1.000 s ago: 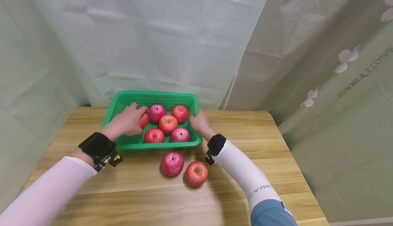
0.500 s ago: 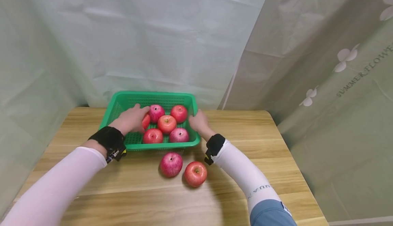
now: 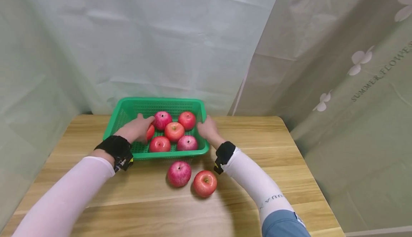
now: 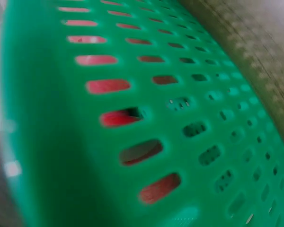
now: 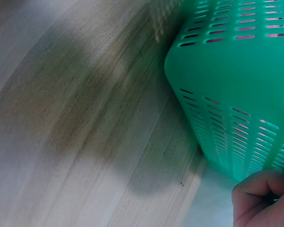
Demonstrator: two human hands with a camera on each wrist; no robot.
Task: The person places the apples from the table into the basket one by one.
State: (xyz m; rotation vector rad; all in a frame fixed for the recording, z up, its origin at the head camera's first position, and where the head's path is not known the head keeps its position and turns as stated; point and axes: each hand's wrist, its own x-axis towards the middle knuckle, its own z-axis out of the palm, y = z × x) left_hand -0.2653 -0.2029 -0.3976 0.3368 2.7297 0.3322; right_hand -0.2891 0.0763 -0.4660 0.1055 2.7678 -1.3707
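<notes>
A green plastic basket (image 3: 170,154) with slotted walls holds several red and pink apples. My left hand (image 3: 136,127) reaches into its left side, fingers curled round a red apple (image 3: 150,132) that it mostly covers. Close by lie a magenta apple (image 3: 162,120) and a red apple (image 3: 160,144). On the basket's right side my right hand (image 3: 208,129) grips the rim; the right wrist view shows its curled fingers (image 5: 261,189) at the green wall (image 5: 217,71). The left wrist view is filled by the basket's slotted wall (image 4: 57,142), with red showing through.
In front of the basket, a magenta apple (image 3: 179,173) and a red apple (image 3: 205,183) rest on the wooden table (image 3: 257,158). A pale curtain (image 3: 161,43) hangs right behind the basket, and a printed one (image 3: 354,140) is at the right.
My left forearm has shifted a little to the right, and the left hand sits slightly lower with its apple in the basket. The right hand keeps its grip on the rim.
</notes>
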